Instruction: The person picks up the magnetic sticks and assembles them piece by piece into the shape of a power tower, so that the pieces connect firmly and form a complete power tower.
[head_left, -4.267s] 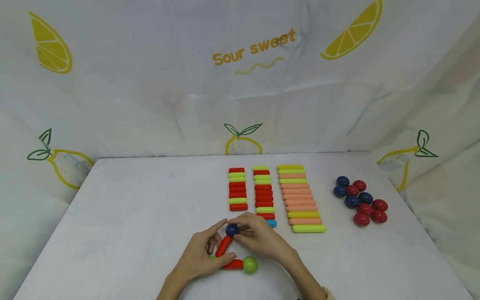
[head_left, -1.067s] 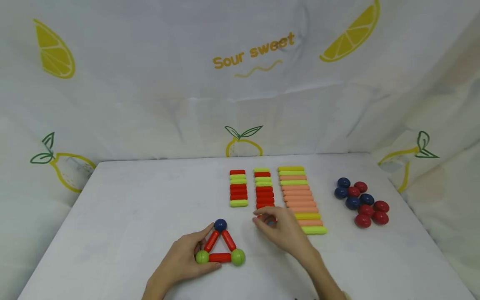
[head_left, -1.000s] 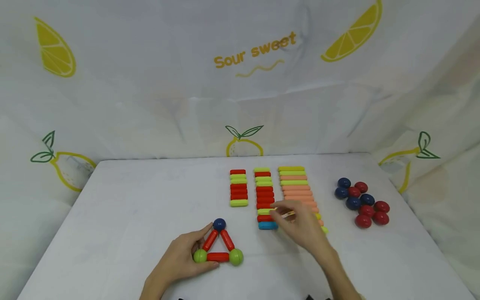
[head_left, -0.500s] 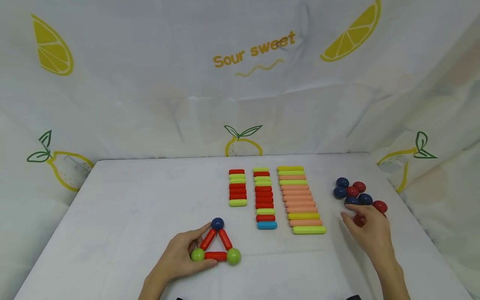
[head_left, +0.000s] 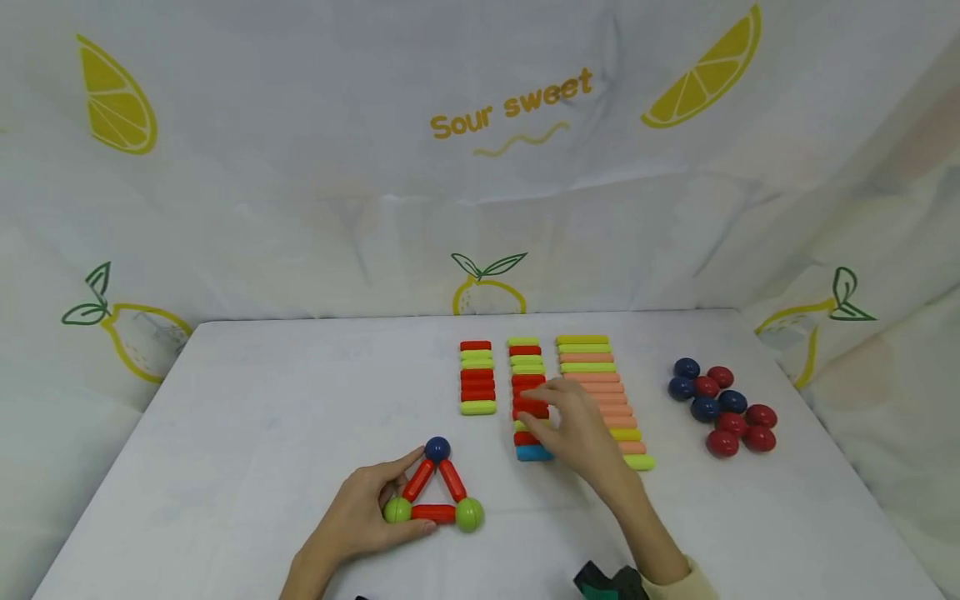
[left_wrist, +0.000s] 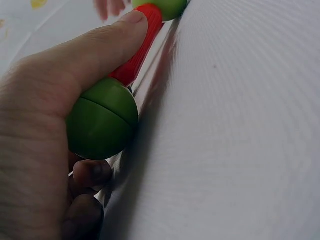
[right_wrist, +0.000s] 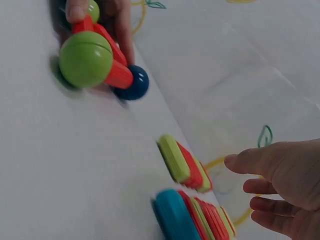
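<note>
Head looks down, wrists close-up, sharing the triangle (head_left: 442, 513).

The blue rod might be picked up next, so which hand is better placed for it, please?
Probably the right hand: it hovers near the blue rod, holding nothing, while the left hand grips the red-rod triangle.

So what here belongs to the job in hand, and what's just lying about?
In the job:
three joined red rods
two green corner balls
blue corner ball
middle rod row, apparently being reached for

Lying about, possibly spares:
left rod row
right rod row
loose red and blue balls
</note>
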